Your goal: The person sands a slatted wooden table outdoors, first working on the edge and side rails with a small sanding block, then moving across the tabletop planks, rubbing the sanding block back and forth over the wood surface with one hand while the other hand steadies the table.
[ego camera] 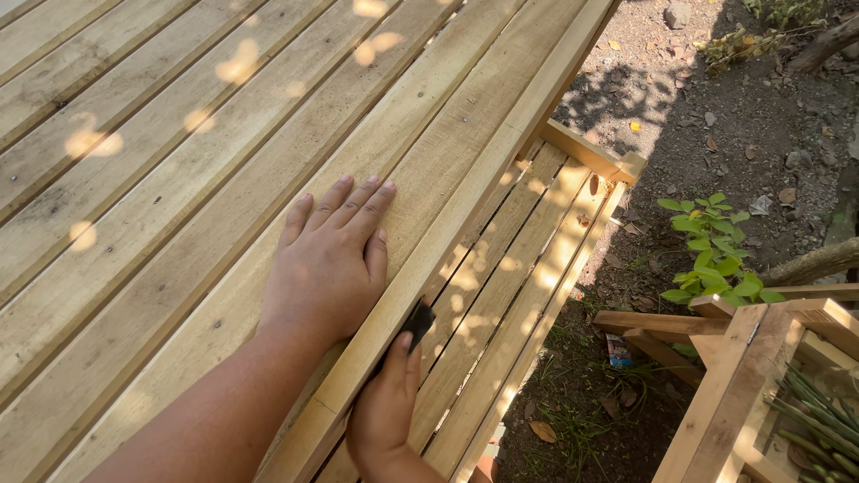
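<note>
My left hand lies flat, fingers together, on a light wooden slatted tabletop, close to its right edge. My right hand is below it, at the side edge board of the table. It grips a small dark block, pressed against that edge board. Only the thumb and part of the right hand show; the other fingers are hidden under the edge.
A slatted wooden bench seat runs below the table's edge on the right. Beyond it is bare dirt with dry leaves, stones and a small green plant. A wooden frame with green stalks stands at the lower right.
</note>
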Motion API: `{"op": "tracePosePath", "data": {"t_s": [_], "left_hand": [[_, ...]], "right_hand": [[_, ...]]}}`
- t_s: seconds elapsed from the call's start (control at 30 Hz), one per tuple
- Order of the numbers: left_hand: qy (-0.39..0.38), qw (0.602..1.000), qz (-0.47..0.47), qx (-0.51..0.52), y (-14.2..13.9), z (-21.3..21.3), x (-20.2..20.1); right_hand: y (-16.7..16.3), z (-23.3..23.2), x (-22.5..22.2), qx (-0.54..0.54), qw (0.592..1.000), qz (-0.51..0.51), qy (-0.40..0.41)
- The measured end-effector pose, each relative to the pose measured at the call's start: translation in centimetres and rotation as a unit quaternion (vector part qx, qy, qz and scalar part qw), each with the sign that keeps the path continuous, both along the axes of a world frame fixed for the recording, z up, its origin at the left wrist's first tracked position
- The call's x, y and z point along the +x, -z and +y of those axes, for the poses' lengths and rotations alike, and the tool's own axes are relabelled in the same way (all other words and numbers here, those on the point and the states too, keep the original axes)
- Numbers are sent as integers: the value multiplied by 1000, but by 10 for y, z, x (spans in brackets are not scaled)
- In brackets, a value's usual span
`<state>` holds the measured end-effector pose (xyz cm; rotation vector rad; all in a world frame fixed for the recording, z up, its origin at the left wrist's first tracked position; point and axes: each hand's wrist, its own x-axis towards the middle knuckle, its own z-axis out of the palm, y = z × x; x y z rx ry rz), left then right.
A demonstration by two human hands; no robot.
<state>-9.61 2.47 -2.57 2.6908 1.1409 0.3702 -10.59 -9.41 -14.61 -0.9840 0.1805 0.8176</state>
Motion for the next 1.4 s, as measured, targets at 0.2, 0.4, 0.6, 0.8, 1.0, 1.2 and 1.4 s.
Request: {"op": "tracePosePath", "data": {"t_s": [0.2, 0.4, 0.6, 0.8, 1.0, 1.2, 1.4], "left_hand": [[6, 1000, -11, 10, 6, 1, -3], [1, 1000, -5, 13, 4, 1, -1], [0, 1000, 5, 8, 1, 0, -1], [1, 1000, 16, 13, 0, 0, -1], [1, 1000, 18, 17, -4, -1, 0], [-9, 999, 10, 38, 3, 0, 1], [-15, 996, 9, 88, 36, 11, -6]], "right_hand": [[6, 56, 103, 12, 1000, -12, 23], [8, -23, -36, -49, 995, 81, 12], [18, 38, 73, -19, 995, -102, 11], [-6, 84, 166, 28, 995, -91, 29], [6, -2, -11, -23, 998, -36, 53], [17, 36, 59, 6, 989, -146, 16], [-14, 130, 246, 51, 983, -172, 49]]}}
